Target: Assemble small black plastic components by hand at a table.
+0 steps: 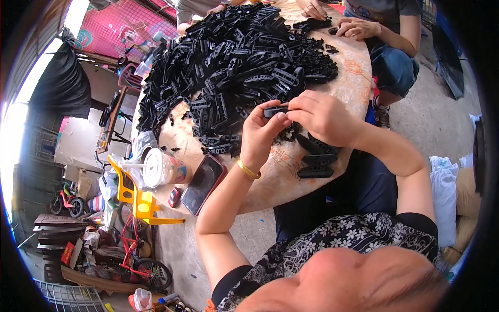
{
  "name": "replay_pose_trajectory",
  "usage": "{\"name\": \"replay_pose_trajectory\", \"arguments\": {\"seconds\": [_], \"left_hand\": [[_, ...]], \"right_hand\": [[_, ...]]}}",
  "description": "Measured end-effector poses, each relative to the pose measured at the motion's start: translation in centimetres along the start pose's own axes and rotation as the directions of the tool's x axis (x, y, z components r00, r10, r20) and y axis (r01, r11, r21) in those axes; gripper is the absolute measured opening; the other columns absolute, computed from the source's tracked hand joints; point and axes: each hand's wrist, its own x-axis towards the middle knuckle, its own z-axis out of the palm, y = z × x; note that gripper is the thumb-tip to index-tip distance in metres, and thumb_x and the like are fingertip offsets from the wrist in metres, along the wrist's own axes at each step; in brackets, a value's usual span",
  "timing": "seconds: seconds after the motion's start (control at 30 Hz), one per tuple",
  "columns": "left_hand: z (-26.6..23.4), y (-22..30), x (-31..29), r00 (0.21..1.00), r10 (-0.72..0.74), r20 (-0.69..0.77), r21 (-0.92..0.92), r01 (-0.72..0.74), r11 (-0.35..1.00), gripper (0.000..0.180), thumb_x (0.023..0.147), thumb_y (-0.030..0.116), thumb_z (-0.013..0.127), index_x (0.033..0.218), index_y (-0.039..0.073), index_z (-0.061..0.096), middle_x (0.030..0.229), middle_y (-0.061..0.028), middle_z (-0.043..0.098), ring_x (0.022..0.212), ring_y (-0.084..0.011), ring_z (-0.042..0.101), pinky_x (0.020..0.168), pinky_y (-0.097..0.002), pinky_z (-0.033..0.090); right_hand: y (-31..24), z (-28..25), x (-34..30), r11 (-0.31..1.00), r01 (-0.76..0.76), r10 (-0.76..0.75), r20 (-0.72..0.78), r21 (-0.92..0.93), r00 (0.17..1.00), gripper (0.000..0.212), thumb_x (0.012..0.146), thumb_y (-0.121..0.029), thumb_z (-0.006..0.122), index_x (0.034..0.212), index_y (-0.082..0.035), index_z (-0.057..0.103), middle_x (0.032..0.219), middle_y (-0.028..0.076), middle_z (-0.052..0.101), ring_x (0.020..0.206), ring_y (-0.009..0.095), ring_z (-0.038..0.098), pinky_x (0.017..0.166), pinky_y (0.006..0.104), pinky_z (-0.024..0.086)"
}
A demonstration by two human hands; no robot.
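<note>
Over the near part of the table, my left hand (262,127) grips a small black plastic part (274,111) between thumb and fingers. My right hand (322,117) meets it from the other side, its fingertips pinched at the part's right end; whether a second small piece sits in that pinch is hidden. Behind both hands rises a large heap of black plastic parts (223,67), many of them long and slotted. Below my right wrist, several longer black parts (317,159) lie side by side near the table's edge.
Left of my left forearm lie a smartphone (204,184), a lidded plastic cup with a straw (165,169) and a small red-and-black object (175,197). A yellow plastic stool (136,200) stands beside the round table (260,195). Across the table, another person's hands (356,27) handle black parts.
</note>
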Motion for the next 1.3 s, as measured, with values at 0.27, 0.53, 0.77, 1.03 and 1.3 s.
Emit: {"name": "replay_pose_trajectory", "arguments": {"seconds": [0.27, 0.53, 0.77, 1.03, 1.3], "left_hand": [[1.8, 0.8, -1.4, 0.968, 0.250, 0.019, 0.384, -0.238, 0.892, 0.028, 0.083, 0.000, 0.067, 0.108, -0.004, 0.056, 0.090, -0.0054, 0.064, 0.072, -0.0048, 0.059, 0.062, -0.0171, 0.048], [-0.6, 3.0, 1.8, 0.909, 0.411, 0.065, 0.787, -0.300, 0.539, 0.044, 0.077, 0.014, 0.074, 0.113, -0.003, 0.055, 0.111, -0.0149, 0.057, 0.100, -0.0219, 0.056, 0.086, -0.0313, 0.047], [-6.9, 4.2, 3.6, 0.872, 0.479, -0.105, 0.858, 0.323, -0.400, 0.042, 0.077, 0.027, 0.072, 0.103, -0.002, 0.057, 0.101, -0.0166, 0.059, 0.098, -0.0331, 0.055, 0.083, -0.0393, 0.048], [-7.5, 3.0, 4.2, 0.779, 0.622, 0.083, 0.981, 0.044, -0.186, 0.046, 0.077, 0.010, 0.068, 0.119, -0.001, 0.052, 0.095, -0.0149, 0.063, 0.087, -0.0300, 0.059, 0.077, -0.0375, 0.048], [-3.8, 1.5, 2.0, 0.998, -0.015, -0.056, 0.127, 0.022, 0.992, 0.024, 0.087, 0.001, 0.061, 0.110, 0.004, 0.055, 0.099, -0.0071, 0.063, 0.089, -0.0181, 0.064, 0.076, -0.0299, 0.055]], "right_hand": [[0.7, -0.1, -0.2, 0.572, -0.595, 0.477, 0.362, 0.564, 0.801, 0.031, 0.078, -0.006, 0.070, 0.105, 0.006, 0.062, 0.092, 0.015, 0.069, 0.078, 0.014, 0.065, 0.069, 0.0270, 0.052], [3.0, -3.3, -0.1, 0.706, -0.563, 0.411, 0.399, 0.429, 0.820, 0.028, 0.074, -0.016, 0.073, 0.096, 0.001, 0.067, 0.074, 0.009, 0.066, 0.061, 0.010, 0.057, 0.057, 0.0253, 0.045], [4.4, -5.7, -0.9, 0.826, -0.513, 0.198, 0.733, 0.232, 0.651, 0.027, 0.075, -0.024, 0.071, 0.087, -0.001, 0.070, 0.075, 0.013, 0.068, 0.062, 0.021, 0.064, 0.058, 0.0318, 0.048], [7.8, 0.8, -1.4, 0.818, -0.569, 0.571, 0.228, -0.079, 0.789, 0.030, 0.073, -0.026, 0.073, 0.090, -0.002, 0.067, 0.081, 0.017, 0.066, 0.075, 0.030, 0.065, 0.067, 0.0375, 0.050], [9.5, 2.7, -2.6, 0.876, -0.446, 0.477, 0.185, -0.183, 0.859, 0.020, 0.071, -0.014, 0.066, 0.088, -0.002, 0.065, 0.084, 0.017, 0.065, 0.077, 0.033, 0.064, 0.071, 0.0403, 0.050]]}}
